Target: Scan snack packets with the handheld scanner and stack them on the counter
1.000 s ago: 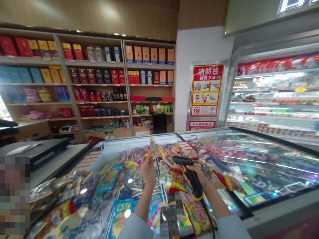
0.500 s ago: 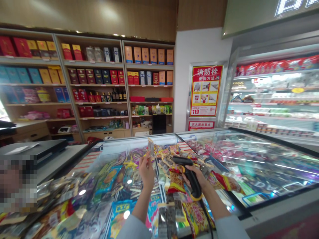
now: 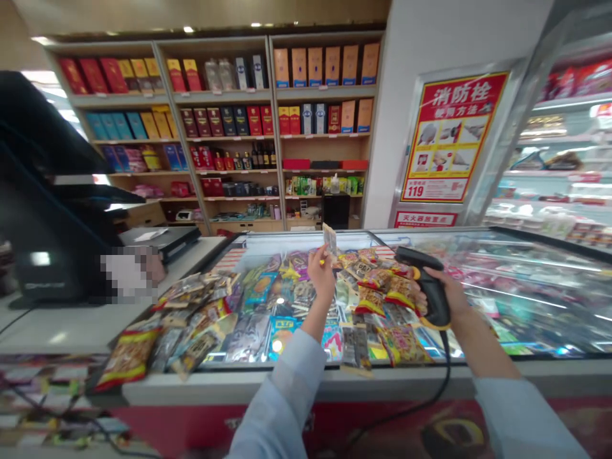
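My left hand (image 3: 319,274) is raised above the glass-topped chest freezer (image 3: 306,382), pinching a small flat snack packet (image 3: 329,239) upright between its fingers. My right hand (image 3: 442,294) grips a black handheld barcode scanner (image 3: 424,282) with yellow trim, its nose pointing left toward the packet. A black coiled-free cord (image 3: 447,363) hangs from the scanner over the freezer's front edge. Many bright snack packets (image 3: 306,299) lie spread over the freezer's glass lid beneath and between my hands. Neither hand touches them.
To the left stand a counter (image 3: 71,325) and a dark till screen (image 3: 52,255), with a person in dark clothes (image 3: 38,140) partly in view. Wooden shelves (image 3: 215,127) of boxed goods fill the back wall. A fire-hydrant poster (image 3: 454,137) and a chilled display case (image 3: 564,159) stand to the right.
The view has swung left and tilted up, so the freezer sits lower and the person at the left appears. Both hands keep hold of the packet and scanner.
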Motion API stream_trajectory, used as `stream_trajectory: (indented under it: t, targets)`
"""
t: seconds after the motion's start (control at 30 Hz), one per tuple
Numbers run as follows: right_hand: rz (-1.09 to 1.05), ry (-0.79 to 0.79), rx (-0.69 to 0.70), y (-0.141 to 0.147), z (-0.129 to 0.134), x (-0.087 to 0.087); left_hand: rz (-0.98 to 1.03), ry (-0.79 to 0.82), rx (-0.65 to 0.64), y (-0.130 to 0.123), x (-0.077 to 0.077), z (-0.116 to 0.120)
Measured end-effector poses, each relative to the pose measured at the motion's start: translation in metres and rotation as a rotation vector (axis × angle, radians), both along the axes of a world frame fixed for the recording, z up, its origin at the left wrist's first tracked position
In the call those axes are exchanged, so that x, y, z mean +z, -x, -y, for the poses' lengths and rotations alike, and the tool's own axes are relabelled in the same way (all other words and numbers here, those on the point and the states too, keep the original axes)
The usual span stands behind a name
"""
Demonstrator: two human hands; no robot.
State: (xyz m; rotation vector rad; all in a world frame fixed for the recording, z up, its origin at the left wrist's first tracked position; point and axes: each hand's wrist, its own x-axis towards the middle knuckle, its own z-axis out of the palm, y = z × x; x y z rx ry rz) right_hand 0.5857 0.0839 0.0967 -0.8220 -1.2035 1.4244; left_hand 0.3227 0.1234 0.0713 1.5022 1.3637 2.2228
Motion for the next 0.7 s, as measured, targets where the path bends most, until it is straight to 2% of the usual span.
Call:
stream_trajectory:
  t: [0.13, 0.27, 0.5, 0.6, 0.7]
  targets:
    - [-0.117, 0.057, 0.077, 0.034, 0.005, 0.014, -0.002, -0.032, 0.039, 0.041, 0.019, 0.028]
    - [-0.093, 0.059, 0.174, 0.096, 0.001, 0.014, -0.004, -0.029, 0.153, 0.111, 0.025, 0.051]
    - [-0.176, 0.128, 0.351, 0.212, -0.004, 0.004, 0.005, 0.001, 0.389, 0.244, 0.016, 0.088]
    - [-0.224, 0.173, 0.397, 0.254, -0.004, -0.002, 0.044, 0.056, 0.472, 0.289, 0.009, 0.100]
    - [-0.287, 0.236, 0.437, 0.289, -0.005, -0.010, 0.097, 0.124, 0.514, 0.323, -0.001, 0.108]
